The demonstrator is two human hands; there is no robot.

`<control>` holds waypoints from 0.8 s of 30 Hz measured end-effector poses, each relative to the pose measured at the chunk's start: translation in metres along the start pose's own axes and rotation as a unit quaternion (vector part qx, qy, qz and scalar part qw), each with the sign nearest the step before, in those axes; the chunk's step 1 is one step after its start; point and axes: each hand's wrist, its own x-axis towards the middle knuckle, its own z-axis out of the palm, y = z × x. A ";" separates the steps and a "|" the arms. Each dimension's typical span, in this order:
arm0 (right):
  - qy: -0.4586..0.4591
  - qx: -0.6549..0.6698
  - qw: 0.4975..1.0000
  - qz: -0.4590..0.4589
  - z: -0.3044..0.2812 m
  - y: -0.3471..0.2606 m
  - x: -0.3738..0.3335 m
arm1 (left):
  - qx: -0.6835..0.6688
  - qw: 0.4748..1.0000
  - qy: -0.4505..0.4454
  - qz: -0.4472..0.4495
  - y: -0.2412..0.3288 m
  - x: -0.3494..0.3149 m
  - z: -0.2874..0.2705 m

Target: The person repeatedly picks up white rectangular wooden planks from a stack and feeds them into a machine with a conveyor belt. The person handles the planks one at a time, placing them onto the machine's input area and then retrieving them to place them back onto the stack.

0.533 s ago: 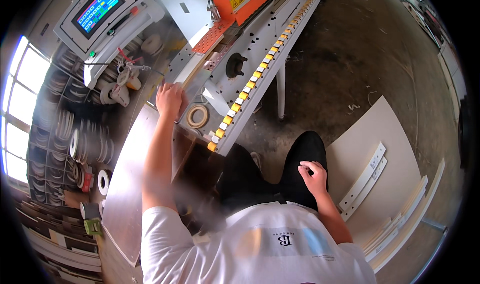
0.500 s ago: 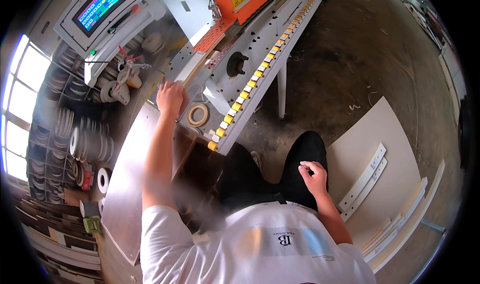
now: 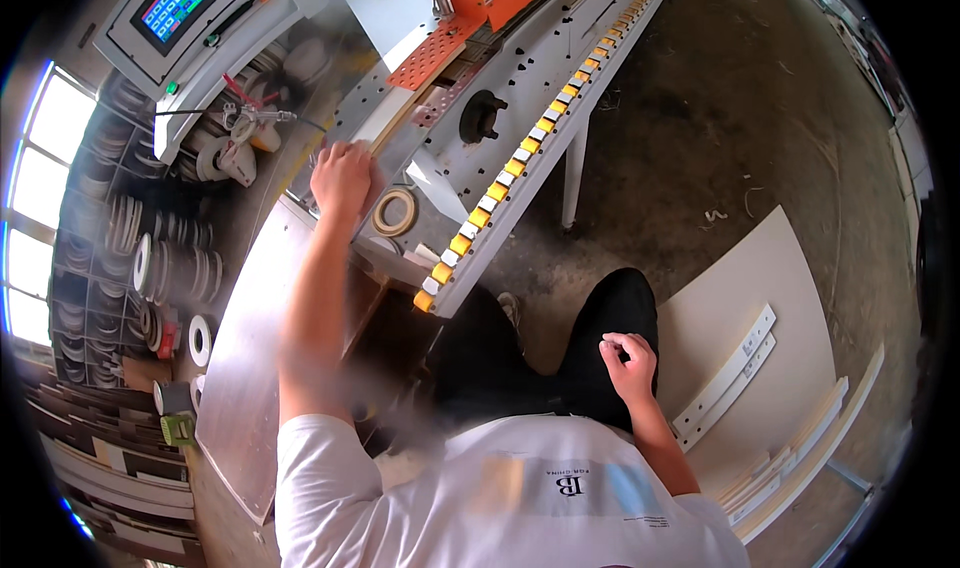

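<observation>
My left hand (image 3: 342, 179) is at the near end of a long pale strip of board (image 3: 388, 116) lying along the machine bed. Its fingers are bent over that end, and the fingertips are partly hidden. Right beside this hand, a roll of tan tape (image 3: 395, 212) lies flat on the machine's corner ledge. My right hand (image 3: 630, 364) hovers by my right thigh, fingers loosely curled in toward the thumb, with nothing visible in them.
An orange-and-white machine (image 3: 462, 26) with a perforated orange plate stands ahead. Its rail of yellow and white rollers (image 3: 490, 205) slants away rightward. A control panel (image 3: 185, 8) is at upper left. Two white drilled strips (image 3: 728, 383) lie on a large panel (image 3: 770, 298) at right.
The view has shifted slightly, so the machine and rollers sit a little farther right. My left hand stays at the strip's end; my right hand remains curled by the thigh.
</observation>
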 end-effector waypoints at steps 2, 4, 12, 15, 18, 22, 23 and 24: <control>-0.022 -0.003 1.000 0.019 -0.001 -0.002 0.002 | -0.016 1.000 -0.004 -0.011 0.014 0.016 0.008; -0.026 -0.007 0.999 0.019 -0.001 -0.001 0.005 | 0.007 1.000 -0.023 -0.016 0.031 0.037 0.021; 0.045 -0.033 0.998 -0.008 -0.003 0.006 0.001 | 0.009 1.000 -0.015 0.010 0.077 0.093 0.056; 0.037 -0.022 0.999 0.012 -0.006 -0.002 0.002 | 0.113 0.987 -0.115 0.004 0.069 0.087 0.054; 0.051 0.025 0.998 0.006 -0.006 0.006 -0.001 | 0.062 0.997 0.029 0.036 0.026 0.065 0.061; 0.113 0.054 0.990 0.057 -0.012 0.016 -0.015 | 0.029 0.999 -0.007 0.031 0.023 0.056 0.068; 0.132 0.044 0.988 0.068 -0.018 0.017 -0.015 | 0.013 0.999 -0.017 0.033 0.024 0.052 0.064; 0.151 0.003 0.986 0.072 -0.027 0.024 -0.017 | 0.008 0.999 -0.018 0.033 0.024 0.048 0.062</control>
